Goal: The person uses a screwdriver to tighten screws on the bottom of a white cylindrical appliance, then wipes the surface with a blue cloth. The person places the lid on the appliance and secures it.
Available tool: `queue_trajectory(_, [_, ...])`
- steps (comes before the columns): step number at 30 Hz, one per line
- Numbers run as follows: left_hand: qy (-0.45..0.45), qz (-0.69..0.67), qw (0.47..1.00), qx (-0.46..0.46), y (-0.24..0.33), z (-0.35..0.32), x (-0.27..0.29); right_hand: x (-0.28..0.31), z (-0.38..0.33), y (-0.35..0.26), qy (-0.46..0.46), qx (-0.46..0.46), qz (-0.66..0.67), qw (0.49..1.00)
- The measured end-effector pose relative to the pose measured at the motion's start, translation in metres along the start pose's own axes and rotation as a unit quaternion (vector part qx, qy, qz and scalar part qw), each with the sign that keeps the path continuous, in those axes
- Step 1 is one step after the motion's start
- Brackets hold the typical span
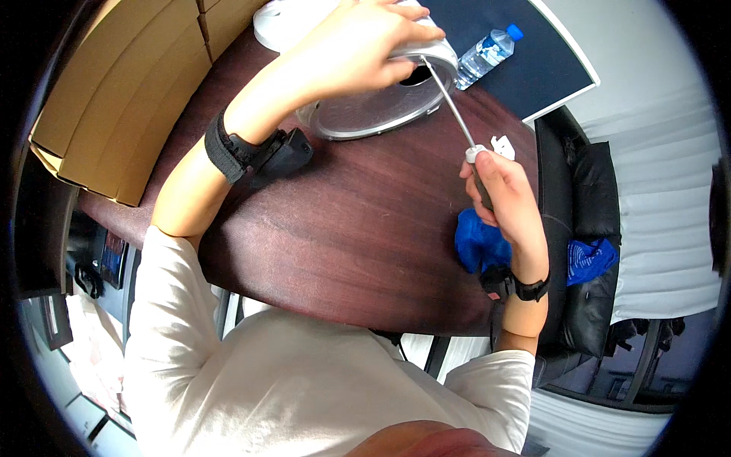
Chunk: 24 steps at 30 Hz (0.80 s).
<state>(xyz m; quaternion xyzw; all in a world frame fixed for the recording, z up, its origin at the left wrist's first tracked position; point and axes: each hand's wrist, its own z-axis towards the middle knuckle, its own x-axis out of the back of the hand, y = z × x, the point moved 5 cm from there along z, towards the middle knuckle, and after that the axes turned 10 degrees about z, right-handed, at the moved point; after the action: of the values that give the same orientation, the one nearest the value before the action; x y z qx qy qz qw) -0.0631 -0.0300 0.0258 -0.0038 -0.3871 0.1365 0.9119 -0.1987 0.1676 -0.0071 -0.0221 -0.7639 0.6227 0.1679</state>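
Note:
A light-grey round housing (365,120), with a flared rim and a dark opening, is at the far side of the table. Its exact kind I cannot tell. My left hand (354,49) reaches over it, fingers curled on its upper part. In my right hand (502,186) is a screwdriver (454,110), gripped by its handle. The slim metal shaft points up and left, its tip at the housing's edge near my left fingers. Whether a screw sits at the tip is too small to see. Behind my left forearm, a white rounded piece (276,27) is partly hidden.
Cardboard boxes (126,95) line the left side of the dark wooden table (343,236). Beyond the housing lies a water bottle (487,55). Near my right hand are a small white piece (502,147) and a blue cloth-like item (481,242). A black sofa (554,183) stands at right.

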Motion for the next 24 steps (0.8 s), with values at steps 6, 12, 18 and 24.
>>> queue_trajectory(6, [-0.001,0.025,1.000,0.015,0.000,0.000,-0.005,-0.029,-0.003,0.029,-0.093,-0.132,0.318,0.934])
queue_trajectory(12, [-0.007,0.010,1.000,0.014,0.000,0.000,-0.003,-0.050,-0.006,0.040,-0.188,-0.158,0.498,0.831])
queue_trajectory(18, [-0.019,-0.014,1.000,0.006,0.006,0.001,0.001,-0.011,-0.007,0.033,0.045,0.019,0.085,0.995])
queue_trajectory(24, [-0.016,0.007,1.000,0.003,0.009,0.003,0.001,-0.001,-0.017,-0.005,0.179,0.145,-0.253,0.940])
